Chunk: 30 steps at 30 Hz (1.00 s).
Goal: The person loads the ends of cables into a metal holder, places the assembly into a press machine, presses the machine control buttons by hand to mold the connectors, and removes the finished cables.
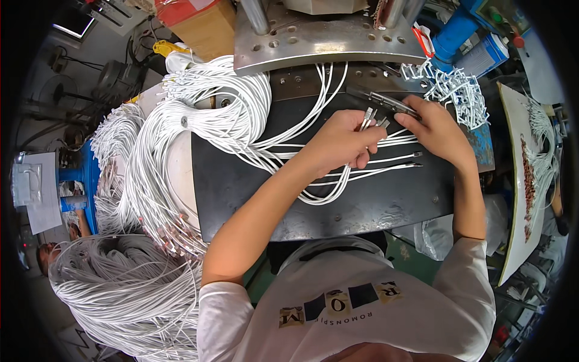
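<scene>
My left hand (345, 140) is closed around several white cables near their silver metal connectors (368, 118), which stick up past the thumb and forefinger. The cables loop down below this hand. To the right, my right hand (439, 128) grips a slim metal bar-like tool (389, 102) that points up and left; its exact kind cannot be made out, and its far end is blurred. The tool's middle is just above the connectors. Between and below the hands, more white cables (395, 158) lie on the black work surface (271, 211), their plug ends toward the right.
A large bundle of white cables (211, 117) spreads over the left side, with more cables (126, 295) piled below. A steel press plate (325, 48) stands at the back. White-and-silver pieces (461, 96) are heaped at the back right, near a blue post (452, 39).
</scene>
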Motion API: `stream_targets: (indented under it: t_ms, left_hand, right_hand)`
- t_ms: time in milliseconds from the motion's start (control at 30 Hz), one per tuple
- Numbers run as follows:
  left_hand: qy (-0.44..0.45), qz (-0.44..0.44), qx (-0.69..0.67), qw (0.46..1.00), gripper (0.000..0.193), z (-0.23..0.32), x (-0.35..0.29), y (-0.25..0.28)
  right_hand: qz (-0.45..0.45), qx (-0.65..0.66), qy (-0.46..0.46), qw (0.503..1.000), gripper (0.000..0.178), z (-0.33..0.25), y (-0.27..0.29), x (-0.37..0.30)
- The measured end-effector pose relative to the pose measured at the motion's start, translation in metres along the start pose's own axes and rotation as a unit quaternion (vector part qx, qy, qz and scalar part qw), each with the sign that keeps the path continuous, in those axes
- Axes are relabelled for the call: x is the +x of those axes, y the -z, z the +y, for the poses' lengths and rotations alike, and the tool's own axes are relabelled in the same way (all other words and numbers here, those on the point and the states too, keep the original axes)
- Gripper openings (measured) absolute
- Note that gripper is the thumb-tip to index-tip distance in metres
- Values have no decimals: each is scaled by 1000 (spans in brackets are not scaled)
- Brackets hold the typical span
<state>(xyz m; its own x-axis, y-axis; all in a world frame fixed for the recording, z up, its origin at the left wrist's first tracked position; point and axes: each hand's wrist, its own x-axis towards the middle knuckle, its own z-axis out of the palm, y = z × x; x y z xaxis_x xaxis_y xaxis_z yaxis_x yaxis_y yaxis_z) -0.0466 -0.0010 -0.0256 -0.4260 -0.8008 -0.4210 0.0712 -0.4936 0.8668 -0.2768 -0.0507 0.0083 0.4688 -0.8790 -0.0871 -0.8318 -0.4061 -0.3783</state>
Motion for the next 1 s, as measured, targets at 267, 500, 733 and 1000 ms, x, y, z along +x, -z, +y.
stream_targets:
  t_ms: [267,500,733,1000]
  left_hand:
    - [-48,8,-9,999,19,2,0,-9]
    - [-119,44,-27,992,19,-6,7,-13]
    - [-93,52,-59,993,20,-6,10,-15]
    - [-162,109,-50,980,24,-8,12,-10]
  right_hand:
    - [37,359,62,931,34,1,-27,-2]
    - [25,432,68,899,39,-6,-43,8]
    - [61,369,84,924,41,-10,-40,7]
    - [34,460,26,887,39,3,-36,11]
